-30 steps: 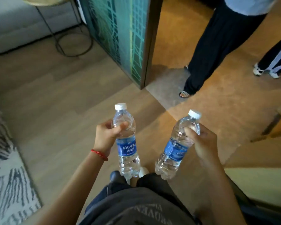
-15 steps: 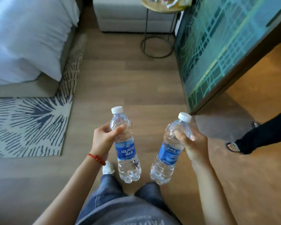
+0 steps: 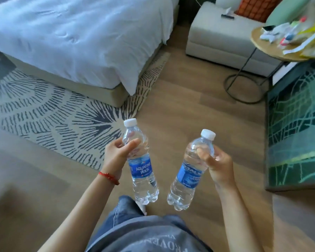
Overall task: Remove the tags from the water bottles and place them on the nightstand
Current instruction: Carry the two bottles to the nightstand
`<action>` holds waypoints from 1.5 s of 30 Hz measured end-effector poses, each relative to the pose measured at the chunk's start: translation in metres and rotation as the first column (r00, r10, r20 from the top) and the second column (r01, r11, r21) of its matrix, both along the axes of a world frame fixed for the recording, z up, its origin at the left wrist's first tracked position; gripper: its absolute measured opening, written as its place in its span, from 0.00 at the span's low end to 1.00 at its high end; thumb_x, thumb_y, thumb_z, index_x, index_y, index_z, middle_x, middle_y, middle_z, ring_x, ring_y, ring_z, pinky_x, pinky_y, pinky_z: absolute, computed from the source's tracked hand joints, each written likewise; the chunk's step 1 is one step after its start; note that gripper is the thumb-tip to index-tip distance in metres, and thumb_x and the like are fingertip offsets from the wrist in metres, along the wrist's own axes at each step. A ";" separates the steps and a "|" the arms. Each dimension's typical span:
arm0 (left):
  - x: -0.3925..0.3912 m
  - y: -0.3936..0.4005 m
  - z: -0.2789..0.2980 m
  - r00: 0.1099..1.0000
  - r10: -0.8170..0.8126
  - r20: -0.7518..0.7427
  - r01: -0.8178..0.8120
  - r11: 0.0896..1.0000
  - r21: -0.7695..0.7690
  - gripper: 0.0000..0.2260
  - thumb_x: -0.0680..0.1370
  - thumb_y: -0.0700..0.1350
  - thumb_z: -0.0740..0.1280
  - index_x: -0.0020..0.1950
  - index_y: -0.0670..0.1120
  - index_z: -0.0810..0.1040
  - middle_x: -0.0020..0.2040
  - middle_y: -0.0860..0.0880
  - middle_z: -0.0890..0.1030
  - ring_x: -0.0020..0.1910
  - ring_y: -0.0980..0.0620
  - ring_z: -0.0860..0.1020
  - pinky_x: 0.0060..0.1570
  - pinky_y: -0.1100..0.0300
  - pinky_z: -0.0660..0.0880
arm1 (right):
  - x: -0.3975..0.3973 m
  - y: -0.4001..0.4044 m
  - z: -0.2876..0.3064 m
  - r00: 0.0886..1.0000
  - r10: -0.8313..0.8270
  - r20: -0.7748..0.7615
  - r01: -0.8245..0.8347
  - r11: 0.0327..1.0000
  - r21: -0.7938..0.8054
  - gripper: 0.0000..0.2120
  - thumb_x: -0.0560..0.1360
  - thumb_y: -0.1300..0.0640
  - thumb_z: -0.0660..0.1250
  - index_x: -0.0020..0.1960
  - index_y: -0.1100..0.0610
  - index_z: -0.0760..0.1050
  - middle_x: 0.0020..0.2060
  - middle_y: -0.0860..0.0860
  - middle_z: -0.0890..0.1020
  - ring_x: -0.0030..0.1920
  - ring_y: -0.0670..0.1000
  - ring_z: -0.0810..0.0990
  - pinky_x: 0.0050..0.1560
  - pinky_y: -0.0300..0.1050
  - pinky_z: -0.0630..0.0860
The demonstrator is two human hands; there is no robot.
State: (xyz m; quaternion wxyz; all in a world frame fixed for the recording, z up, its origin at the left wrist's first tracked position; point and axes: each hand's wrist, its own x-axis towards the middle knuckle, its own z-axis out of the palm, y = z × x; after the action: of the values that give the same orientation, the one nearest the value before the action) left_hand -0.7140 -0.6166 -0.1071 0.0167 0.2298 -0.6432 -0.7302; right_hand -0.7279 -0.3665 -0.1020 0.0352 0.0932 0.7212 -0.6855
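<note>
ahead: bare floor point(image 3: 198, 99) open | left: bed point(image 3: 76, 39); rug point(image 3: 44, 113) | right: round side table point(image 3: 273, 50); green panel point(image 3: 295, 128)

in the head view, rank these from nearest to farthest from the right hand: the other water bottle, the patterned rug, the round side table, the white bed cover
1. The other water bottle, just to the left of the right hand, held by the left hand.
2. The patterned rug, on the floor farther left.
3. The round side table at upper right and the white bed cover at upper left: too close to call.
</note>
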 end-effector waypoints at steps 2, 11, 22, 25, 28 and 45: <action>-0.015 -0.034 0.002 0.998 0.062 -0.007 -0.063 0.998 -0.019 0.05 0.66 0.43 0.74 0.38 0.45 0.80 0.32 0.51 0.82 0.33 0.55 0.80 0.34 0.63 0.77 | -0.032 -0.034 0.000 0.998 0.065 -0.014 -0.065 0.998 -0.025 0.14 0.57 0.44 0.72 0.38 0.50 0.82 0.32 0.44 0.84 0.34 0.41 0.81 0.34 0.32 0.75; -0.076 -0.137 -0.005 0.945 0.324 -0.047 -0.325 0.946 -0.015 0.11 0.64 0.46 0.72 0.44 0.46 0.81 0.32 0.54 0.84 0.32 0.58 0.81 0.31 0.67 0.77 | -0.164 -0.142 0.005 0.939 0.337 -0.073 -0.341 0.939 -0.043 0.11 0.60 0.45 0.73 0.40 0.48 0.83 0.34 0.43 0.85 0.34 0.41 0.81 0.34 0.32 0.76; -0.192 -0.200 -0.004 0.807 0.590 -0.032 -0.589 0.807 0.031 0.18 0.57 0.53 0.77 0.43 0.49 0.80 0.38 0.49 0.85 0.36 0.54 0.83 0.33 0.65 0.78 | -0.344 -0.252 0.014 0.767 0.635 -0.087 -0.641 0.766 -0.056 0.11 0.60 0.48 0.74 0.41 0.49 0.82 0.33 0.45 0.85 0.34 0.41 0.81 0.34 0.33 0.76; -0.222 -0.216 0.005 0.767 0.640 -0.050 -0.639 0.769 0.028 0.28 0.49 0.62 0.78 0.42 0.49 0.81 0.37 0.52 0.85 0.37 0.54 0.83 0.33 0.65 0.78 | -0.390 -0.287 0.018 0.702 0.709 -0.066 -0.712 0.699 -0.067 0.10 0.60 0.52 0.76 0.41 0.50 0.82 0.34 0.46 0.85 0.35 0.43 0.82 0.35 0.34 0.77; -0.239 -0.231 0.008 0.710 0.703 -0.046 -0.700 0.711 0.069 0.30 0.46 0.63 0.78 0.42 0.48 0.81 0.37 0.51 0.85 0.36 0.53 0.83 0.32 0.65 0.78 | -0.420 -0.322 0.018 0.642 0.766 -0.032 -0.766 0.639 -0.068 0.09 0.62 0.54 0.75 0.42 0.50 0.82 0.36 0.47 0.85 0.37 0.44 0.83 0.36 0.35 0.77; -0.283 -0.492 -0.010 0.613 0.790 -0.012 -0.789 0.613 0.036 0.23 0.54 0.55 0.78 0.44 0.47 0.79 0.40 0.48 0.84 0.42 0.47 0.81 0.41 0.57 0.79 | -0.481 -0.609 -0.002 0.554 0.832 0.027 -0.826 0.554 -0.103 0.09 0.61 0.51 0.75 0.42 0.47 0.82 0.36 0.45 0.86 0.36 0.43 0.83 0.34 0.31 0.76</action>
State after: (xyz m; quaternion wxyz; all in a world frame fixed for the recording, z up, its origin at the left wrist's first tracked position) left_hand -0.9973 -1.1085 -0.1172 0.3416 0.4796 -0.4666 -0.6600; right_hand -1.2088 -0.9757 -0.1040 0.3833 -0.2339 0.6511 -0.6119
